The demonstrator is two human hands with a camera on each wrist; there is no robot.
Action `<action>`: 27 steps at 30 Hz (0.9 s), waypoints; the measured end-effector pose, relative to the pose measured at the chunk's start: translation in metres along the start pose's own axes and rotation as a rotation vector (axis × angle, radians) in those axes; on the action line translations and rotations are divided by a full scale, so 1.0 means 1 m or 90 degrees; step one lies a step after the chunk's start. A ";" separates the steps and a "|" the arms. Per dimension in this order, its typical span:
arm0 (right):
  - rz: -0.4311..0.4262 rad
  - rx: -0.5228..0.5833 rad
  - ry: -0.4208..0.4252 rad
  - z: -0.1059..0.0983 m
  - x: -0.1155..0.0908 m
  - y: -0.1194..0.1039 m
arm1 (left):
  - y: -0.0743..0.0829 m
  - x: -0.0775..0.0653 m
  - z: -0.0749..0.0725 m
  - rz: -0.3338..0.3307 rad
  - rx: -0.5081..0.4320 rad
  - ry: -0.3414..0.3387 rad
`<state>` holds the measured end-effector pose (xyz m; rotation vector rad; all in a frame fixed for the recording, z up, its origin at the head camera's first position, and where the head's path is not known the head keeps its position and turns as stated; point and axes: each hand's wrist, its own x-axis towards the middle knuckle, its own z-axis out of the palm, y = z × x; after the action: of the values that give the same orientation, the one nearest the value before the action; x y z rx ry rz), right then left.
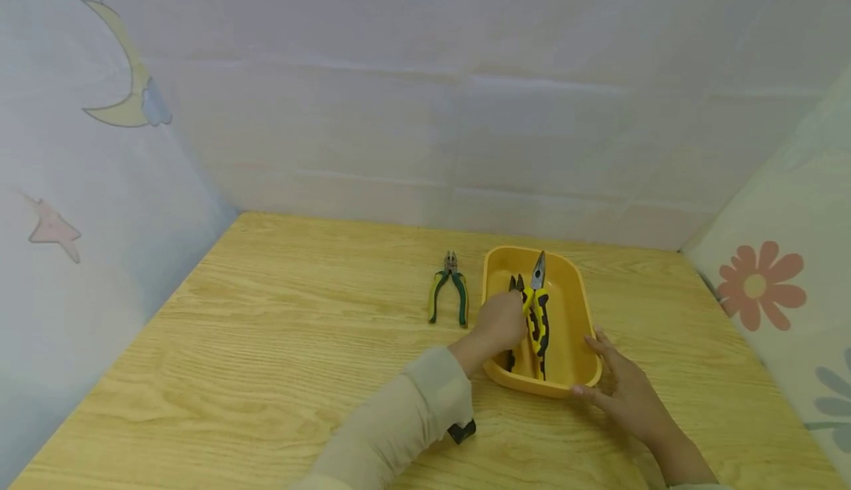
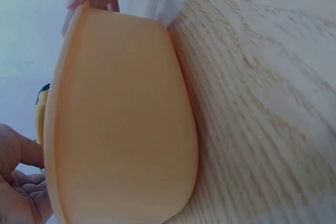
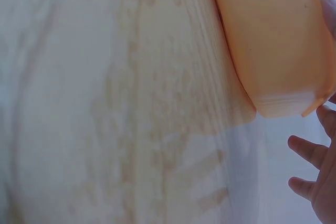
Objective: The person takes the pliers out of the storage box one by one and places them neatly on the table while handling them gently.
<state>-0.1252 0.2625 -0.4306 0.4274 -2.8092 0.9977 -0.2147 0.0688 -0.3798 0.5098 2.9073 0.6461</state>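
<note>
A yellow-orange plastic tray point(image 1: 577, 305) stands on the table, with black-and-yellow pliers inside. The long-nose pliers point(image 1: 538, 320) lean with their grey jaws over the far end. Left of them is a second pair of pliers point(image 1: 517, 283) with short dark jaws, partly covered by my left hand point(image 1: 499, 324). That hand reaches over the tray's left wall, its fingers curled at this second pair; the wall hides much of the grasp in the left wrist view. My right hand point(image 1: 628, 394) holds the near right corner, thumb on the near rim and a finger at the right rim.
Green-and-yellow pliers point(image 1: 450, 290) lie left of the tray with their handles spread. A small black object point(image 1: 462, 431) shows by the left sleeve. The wood-grain table point(image 1: 266, 327) meets a pale cloth wall point(image 1: 372, 128) at the back.
</note>
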 end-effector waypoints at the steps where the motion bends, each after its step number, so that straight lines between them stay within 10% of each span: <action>1: 0.000 -0.002 0.001 0.000 0.000 0.000 | 0.000 -0.001 -0.001 0.003 -0.004 0.004; 27: -0.002 0.015 -0.006 0.000 -0.001 0.000 | -0.027 -0.023 -0.032 0.009 -0.219 0.033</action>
<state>-0.1244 0.2631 -0.4305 0.4403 -2.8072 1.0309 -0.2071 0.0252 -0.3617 0.4735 2.7501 1.1476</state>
